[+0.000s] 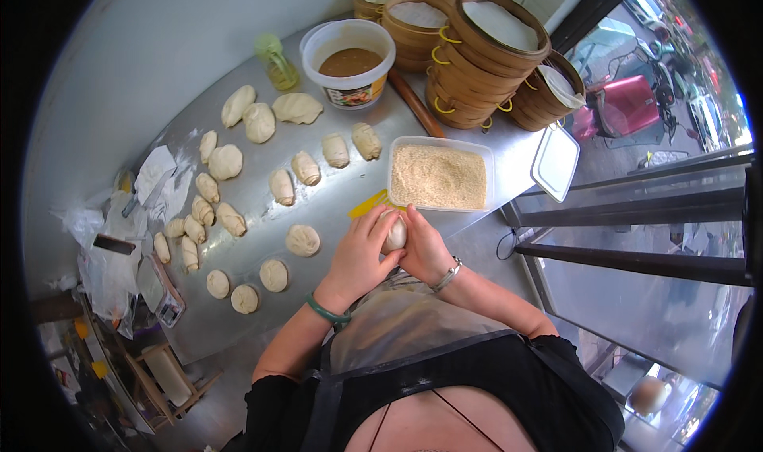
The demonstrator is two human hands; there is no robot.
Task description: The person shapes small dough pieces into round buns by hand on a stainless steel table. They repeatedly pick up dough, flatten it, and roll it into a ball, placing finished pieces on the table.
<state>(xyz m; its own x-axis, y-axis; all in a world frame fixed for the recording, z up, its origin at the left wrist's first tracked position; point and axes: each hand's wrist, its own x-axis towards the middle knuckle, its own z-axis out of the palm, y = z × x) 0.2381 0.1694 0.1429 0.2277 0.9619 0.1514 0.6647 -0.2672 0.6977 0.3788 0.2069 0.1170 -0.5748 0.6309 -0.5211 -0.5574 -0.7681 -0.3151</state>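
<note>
Between my two cupped hands sits a pale dough ball (396, 236), partly covered by the fingers. My left hand (363, 246) wraps its left side, and my right hand (427, 246) presses from the right. Just beyond the fingertips stands a clear plastic tub of sesame seeds (440, 175). A yellow plastic scraper (368, 204) lies on the table beside it, partly hidden by my left hand. To the left are a pleated dough bun (303, 240) and several flattened dough rounds (274, 275). Rolled dough pieces (282, 187) lie in a row farther back.
Bamboo steamers (489, 52) are stacked at the back right, near a wooden rolling pin (416, 103). A white bucket of brown paste (351, 73) and an oil jug (277, 64) stand along the wall. At the left edge rests a kitchen scale (160, 288). A white lid (555, 161) lies right.
</note>
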